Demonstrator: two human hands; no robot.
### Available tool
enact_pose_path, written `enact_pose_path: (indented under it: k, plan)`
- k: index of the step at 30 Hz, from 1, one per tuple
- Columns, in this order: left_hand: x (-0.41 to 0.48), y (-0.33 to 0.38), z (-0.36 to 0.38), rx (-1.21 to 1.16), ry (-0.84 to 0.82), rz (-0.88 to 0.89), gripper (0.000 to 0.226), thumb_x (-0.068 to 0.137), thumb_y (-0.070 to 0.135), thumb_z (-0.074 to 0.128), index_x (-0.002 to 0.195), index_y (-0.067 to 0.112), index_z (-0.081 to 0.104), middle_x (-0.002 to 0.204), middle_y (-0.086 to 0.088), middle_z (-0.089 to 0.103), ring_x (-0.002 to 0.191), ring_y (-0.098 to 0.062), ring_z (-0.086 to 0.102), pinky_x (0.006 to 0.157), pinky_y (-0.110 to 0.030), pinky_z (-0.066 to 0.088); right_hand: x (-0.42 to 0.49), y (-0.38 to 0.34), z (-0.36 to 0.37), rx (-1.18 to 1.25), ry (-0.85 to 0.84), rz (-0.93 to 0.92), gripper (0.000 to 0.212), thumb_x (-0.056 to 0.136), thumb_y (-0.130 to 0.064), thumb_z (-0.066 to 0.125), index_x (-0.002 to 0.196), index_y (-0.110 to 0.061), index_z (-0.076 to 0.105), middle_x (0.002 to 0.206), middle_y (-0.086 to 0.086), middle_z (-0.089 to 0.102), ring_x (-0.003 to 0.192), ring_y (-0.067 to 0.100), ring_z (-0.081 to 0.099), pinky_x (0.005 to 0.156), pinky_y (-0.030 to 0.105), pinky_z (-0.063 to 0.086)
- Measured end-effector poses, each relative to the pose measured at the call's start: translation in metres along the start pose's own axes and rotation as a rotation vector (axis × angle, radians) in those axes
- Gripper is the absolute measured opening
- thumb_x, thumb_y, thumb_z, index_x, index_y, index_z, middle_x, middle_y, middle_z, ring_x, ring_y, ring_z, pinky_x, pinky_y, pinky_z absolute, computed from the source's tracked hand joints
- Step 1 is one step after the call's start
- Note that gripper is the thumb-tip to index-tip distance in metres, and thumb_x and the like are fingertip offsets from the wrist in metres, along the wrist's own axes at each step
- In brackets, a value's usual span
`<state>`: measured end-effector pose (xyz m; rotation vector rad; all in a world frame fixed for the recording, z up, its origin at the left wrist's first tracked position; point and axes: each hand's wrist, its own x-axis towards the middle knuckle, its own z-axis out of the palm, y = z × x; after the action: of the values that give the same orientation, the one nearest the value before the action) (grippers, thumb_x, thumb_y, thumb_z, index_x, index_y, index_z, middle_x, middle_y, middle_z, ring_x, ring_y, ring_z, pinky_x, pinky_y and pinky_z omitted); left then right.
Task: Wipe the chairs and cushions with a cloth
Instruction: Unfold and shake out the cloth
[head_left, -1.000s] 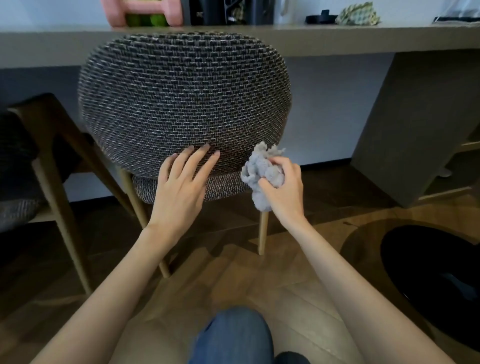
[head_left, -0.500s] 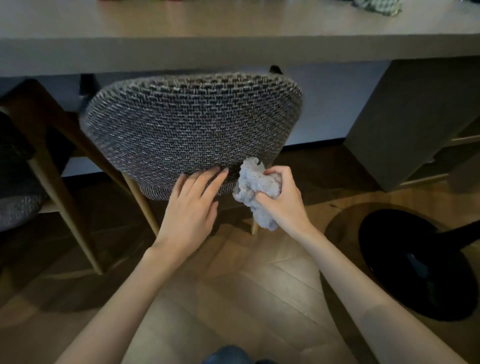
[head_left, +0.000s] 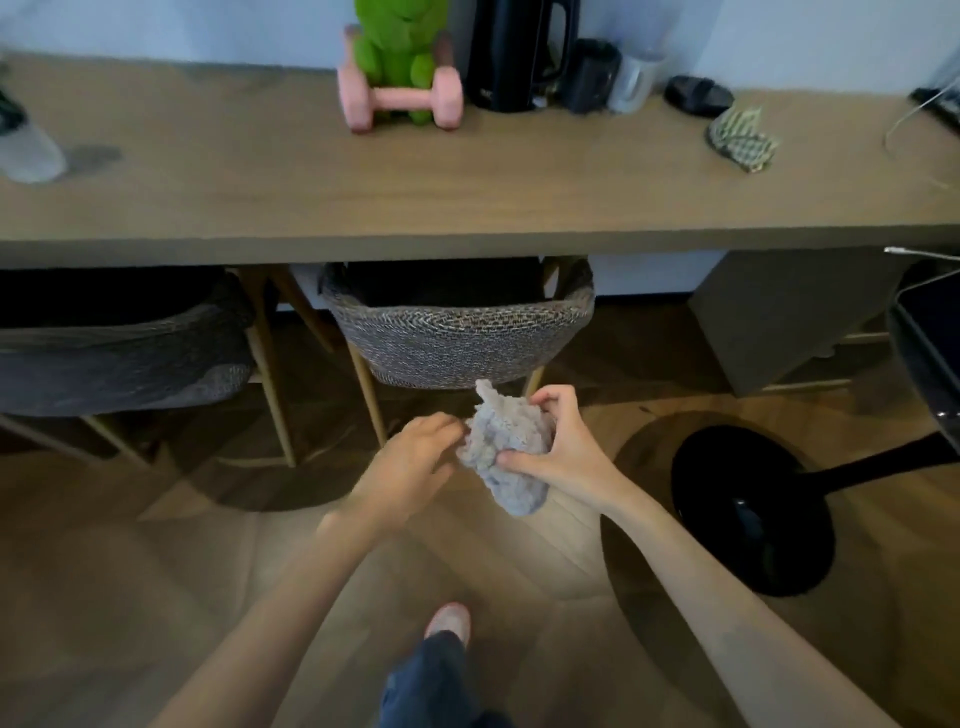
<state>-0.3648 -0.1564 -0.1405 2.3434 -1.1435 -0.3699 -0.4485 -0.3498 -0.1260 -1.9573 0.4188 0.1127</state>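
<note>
Cloth (head_left: 506, 447) sits bunched in my right hand (head_left: 563, 452), fingers curled round it, near the woven chair (head_left: 457, 338) tucked under the worktop (head_left: 415, 197), while my left hand (head_left: 410, 467) meets its edge, grip unclear through blur.

Open wooden floor (head_left: 156, 597) lies ahead, bounded by a woven chair (head_left: 457, 338) tucked under the tabletop (head_left: 467, 208), a darker chair (head_left: 119, 358) left, a black round base (head_left: 753, 509) right.

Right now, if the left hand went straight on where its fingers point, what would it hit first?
The cloth, bunched in the right hand. The left hand points straight at it, fingertips at its edge; blur hides whether they touch.
</note>
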Motion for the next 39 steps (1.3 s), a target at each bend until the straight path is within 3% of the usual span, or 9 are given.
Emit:
enact_pose_path:
  k: [6, 13, 17, 21, 25, 27, 30, 33, 39]
  plan:
    - [-0.080, 0.063, -0.088, -0.099, 0.290, 0.000, 0.006, 0.090, 0.009, 0.057, 0.090, 0.011, 0.062, 0.116, 0.002, 0.060, 0.106, -0.015, 0.057, 0.089, -0.029, 0.047, -0.072, -0.092, -0.005, -0.023, -0.055, 0.011, 0.077, 0.061, -0.040, 0.088, 0.120, -0.033, 0.039, 0.117, -0.018, 0.050, 0.104, -0.003, 0.054, 0.082, 0.018, 0.050]
    - [-0.164, 0.096, -0.171, -0.383, 0.444, -0.155, 0.020, 0.089, 0.005, 0.052, 0.071, 0.008, 0.043, 0.104, 0.013, 0.065, 0.097, 0.006, 0.058, 0.074, -0.013, 0.048, -0.143, -0.173, 0.005, 0.097, -0.040, -0.091, 0.026, 0.081, -0.033, 0.074, 0.099, -0.023, 0.057, 0.099, -0.006, 0.067, 0.085, 0.002, 0.067, 0.062, 0.022, 0.057]
    - [-0.199, 0.096, -0.211, -0.543, 0.575, -0.206, 0.020, 0.090, -0.001, 0.048, 0.071, 0.003, 0.042, 0.070, -0.014, 0.053, 0.067, -0.024, 0.049, 0.061, -0.035, 0.042, -0.162, -0.207, 0.026, 0.118, 0.037, -0.166, 0.030, 0.081, -0.031, 0.074, 0.097, -0.009, 0.060, 0.096, 0.004, 0.069, 0.086, 0.012, 0.068, 0.075, 0.034, 0.057]
    - [-0.225, 0.066, -0.246, -0.549, 0.545, -0.196, 0.020, 0.095, 0.006, 0.045, 0.075, 0.008, 0.042, 0.064, -0.002, 0.041, 0.054, -0.002, 0.035, 0.052, -0.013, 0.033, -0.157, -0.244, 0.065, 0.123, 0.050, -0.168, 0.039, 0.078, -0.032, 0.077, 0.097, -0.003, 0.059, 0.096, 0.012, 0.067, 0.089, 0.020, 0.067, 0.077, 0.040, 0.055]
    - [-0.252, 0.012, -0.279, -0.619, 0.509, -0.176, 0.018, 0.098, 0.028, 0.044, 0.085, 0.017, 0.040, 0.070, 0.003, 0.040, 0.053, 0.000, 0.037, 0.050, -0.013, 0.036, -0.134, -0.285, 0.120, 0.180, 0.014, -0.144, 0.024, 0.080, -0.030, 0.075, 0.100, -0.033, 0.062, 0.097, -0.014, 0.071, 0.098, 0.009, 0.066, 0.076, 0.024, 0.056]
    - [-0.270, -0.021, -0.301, -0.627, 0.435, -0.168, 0.028, 0.088, 0.037, 0.056, 0.104, 0.021, 0.041, 0.084, -0.002, 0.050, 0.065, -0.009, 0.051, 0.061, -0.016, 0.046, -0.120, -0.305, 0.151, 0.101, 0.025, -0.147, 0.020, 0.082, -0.031, 0.074, 0.098, -0.024, 0.063, 0.099, -0.005, 0.070, 0.099, 0.014, 0.065, 0.083, 0.035, 0.055]
    - [-0.292, -0.074, -0.333, -0.489, 0.293, -0.197, 0.056, 0.085, 0.024, 0.070, 0.131, 0.027, 0.039, 0.106, -0.010, 0.059, 0.094, -0.022, 0.061, 0.085, -0.033, 0.053, -0.106, -0.335, 0.191, -0.005, 0.062, -0.206, 0.026, 0.083, -0.028, 0.073, 0.087, -0.008, 0.057, 0.079, 0.008, 0.061, 0.071, 0.013, 0.059, 0.066, 0.034, 0.045]
    - [-0.297, -0.116, -0.363, -0.313, 0.279, -0.153, 0.029, 0.091, 0.019, 0.062, 0.118, 0.021, 0.053, 0.082, 0.006, 0.053, 0.077, 0.001, 0.053, 0.067, -0.015, 0.041, -0.089, -0.355, 0.215, -0.077, 0.054, -0.242, 0.019, 0.087, -0.025, 0.069, 0.081, -0.016, 0.053, 0.069, 0.013, 0.053, 0.058, 0.021, 0.045, 0.057, 0.032, 0.033]
    - [-0.272, -0.189, -0.406, -0.151, 0.223, -0.205, 0.007, 0.092, 0.014, 0.061, 0.097, 0.018, 0.061, 0.086, 0.009, 0.062, 0.079, -0.001, 0.058, 0.063, -0.010, 0.043, -0.042, -0.375, 0.226, -0.138, 0.153, -0.214, 0.012, 0.093, -0.019, 0.060, 0.086, -0.027, 0.056, 0.076, 0.008, 0.061, 0.060, 0.025, 0.046, 0.056, 0.032, 0.031]
